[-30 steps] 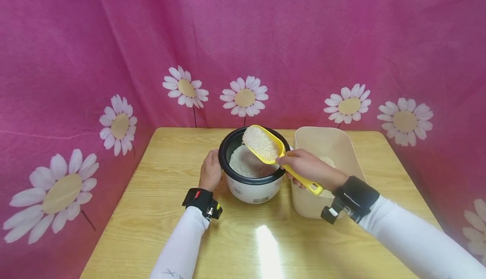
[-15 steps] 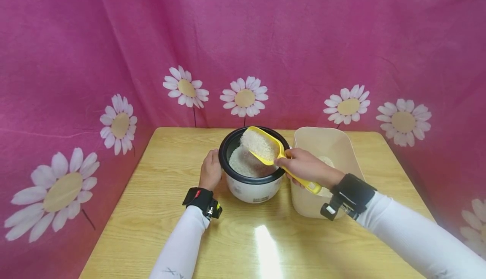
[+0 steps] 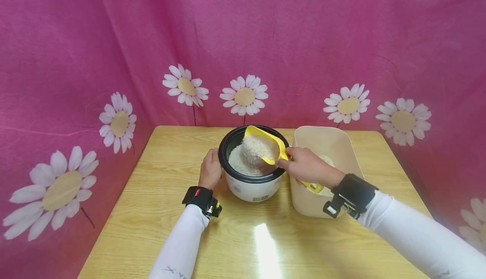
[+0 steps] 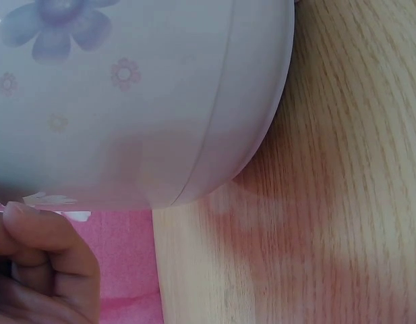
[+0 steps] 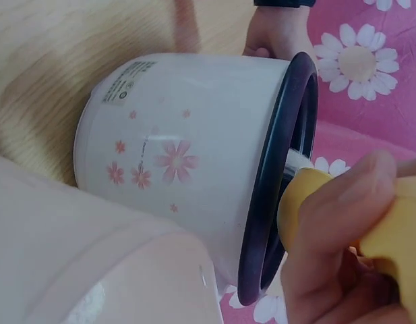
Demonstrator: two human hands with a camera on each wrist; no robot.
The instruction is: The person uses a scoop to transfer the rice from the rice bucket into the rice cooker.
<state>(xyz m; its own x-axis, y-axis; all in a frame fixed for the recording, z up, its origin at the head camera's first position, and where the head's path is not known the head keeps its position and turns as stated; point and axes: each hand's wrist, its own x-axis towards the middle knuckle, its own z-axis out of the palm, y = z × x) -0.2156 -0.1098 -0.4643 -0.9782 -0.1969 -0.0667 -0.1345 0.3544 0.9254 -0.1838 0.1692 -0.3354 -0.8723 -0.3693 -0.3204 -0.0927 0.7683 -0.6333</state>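
Note:
A white rice cooker [image 3: 252, 191] with a black rim and printed flowers stands on the table, lidless, with white rice [image 3: 238, 161] inside. My right hand [image 3: 309, 167] grips the handle of a yellow scoop [image 3: 282, 146], tilted over the cooker's opening, and rice slides off its lip into the pot. In the right wrist view the fingers [image 5: 336, 223] curl round the scoop's handle. At the cooker's left side, just below the rim, my left hand [image 3: 210, 169] holds on with curled fingers [image 4: 49, 236]; what exactly they hold there is largely hidden.
A cream open bin [image 3: 309, 203] with some rice in it stands close to the cooker's right, under my right forearm. The wooden table [image 3: 182, 156] ends at a pink cloth [image 3: 288, 38] with daisies behind and at both sides.
The scoop has tipped further to the left and down over the pot, and its rice has begun to pour out. My left hand and the cooker stay in place.

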